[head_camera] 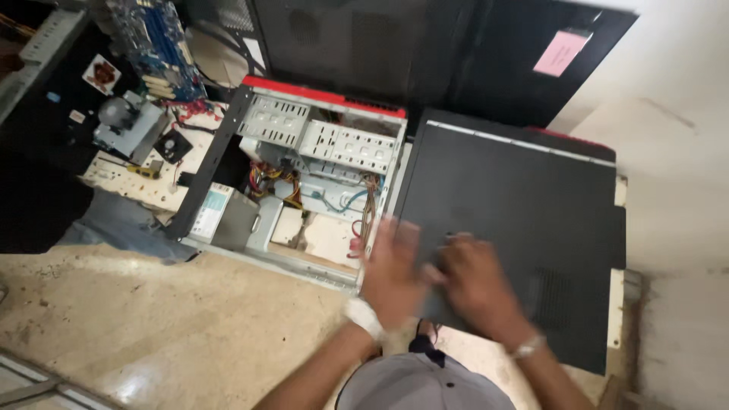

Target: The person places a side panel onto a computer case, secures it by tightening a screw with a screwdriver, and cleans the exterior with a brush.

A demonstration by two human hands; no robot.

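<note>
Left hand: (391,273) flat and blurred on the near left corner of the black side panel (516,220), fingers spread, pressing rather than clenching; white wrap at the wrist.
Right hand: (474,281) also on the panel's near edge, just beside the left; whether gripping the edge or only resting, cannot tell through the blur. Metal wristband showing.
Side panel: lying flat on the floor (152,326), right of the open computer case (304,175), its left edge touching or overlapping the case's right rim.
Case: on its side, fully open; drive cages toward the far edge, coloured cable bundles mid-case, power supply (228,216) at the near left corner. No motherboard visible inside.
Progress, as a judgement: panel off the case, interior exposed and looking largely stripped; panel not seated on the chassis.
Far left: blue motherboard (156,45) and loose cooler with fan (133,125) lying well apart from the case.
</note>
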